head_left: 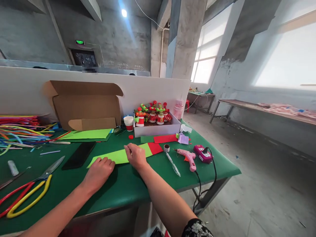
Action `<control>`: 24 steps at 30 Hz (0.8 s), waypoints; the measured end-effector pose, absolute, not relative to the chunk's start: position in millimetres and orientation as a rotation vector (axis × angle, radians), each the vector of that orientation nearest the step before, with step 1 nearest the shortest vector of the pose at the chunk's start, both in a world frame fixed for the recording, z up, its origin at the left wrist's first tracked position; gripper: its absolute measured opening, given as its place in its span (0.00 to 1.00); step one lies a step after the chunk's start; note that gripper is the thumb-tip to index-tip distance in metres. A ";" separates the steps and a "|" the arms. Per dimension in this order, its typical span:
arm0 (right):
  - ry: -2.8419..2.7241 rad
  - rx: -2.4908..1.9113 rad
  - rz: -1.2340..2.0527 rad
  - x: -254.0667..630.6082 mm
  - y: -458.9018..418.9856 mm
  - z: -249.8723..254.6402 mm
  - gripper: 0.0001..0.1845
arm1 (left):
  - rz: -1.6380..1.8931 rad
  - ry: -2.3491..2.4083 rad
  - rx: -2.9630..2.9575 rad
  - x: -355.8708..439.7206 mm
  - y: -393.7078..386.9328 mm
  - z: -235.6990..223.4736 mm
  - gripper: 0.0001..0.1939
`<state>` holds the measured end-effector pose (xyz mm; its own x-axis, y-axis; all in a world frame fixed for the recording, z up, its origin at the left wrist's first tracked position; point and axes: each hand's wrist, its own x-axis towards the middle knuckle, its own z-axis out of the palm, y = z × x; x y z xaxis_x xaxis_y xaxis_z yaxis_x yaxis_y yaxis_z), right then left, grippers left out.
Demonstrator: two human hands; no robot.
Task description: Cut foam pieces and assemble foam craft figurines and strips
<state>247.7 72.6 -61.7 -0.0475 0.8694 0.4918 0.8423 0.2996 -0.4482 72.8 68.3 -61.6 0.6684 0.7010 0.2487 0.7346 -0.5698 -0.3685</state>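
We see bright daylight from the window (209, 49) between one and two o'clock, with washed-out glare at two. A lamp (123, 13) at eleven throws a bluish streak. Soft shadow falls beside our left hand (100, 172); under the table (118, 191) it is dim. Wide-angle stretch bends our edges; the pixelated patch (90, 68) at eleven hides detail.

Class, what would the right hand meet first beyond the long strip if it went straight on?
Past the strip, the right hand would probably meet the right end of the green sheets in front of the cardboard box, though depth is unclear.
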 end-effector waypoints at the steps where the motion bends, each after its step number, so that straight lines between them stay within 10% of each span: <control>1: -1.942 -1.471 0.038 243.0 62.8 -61.4 0.16 | -0.129 -1.127 -2.430 63.4 56.0 -65.7 0.19; 24: -1.403 -1.554 0.215 305.3 -6.9 -103.2 0.15 | -0.432 -1.416 -2.742 35.6 36.3 -65.1 0.19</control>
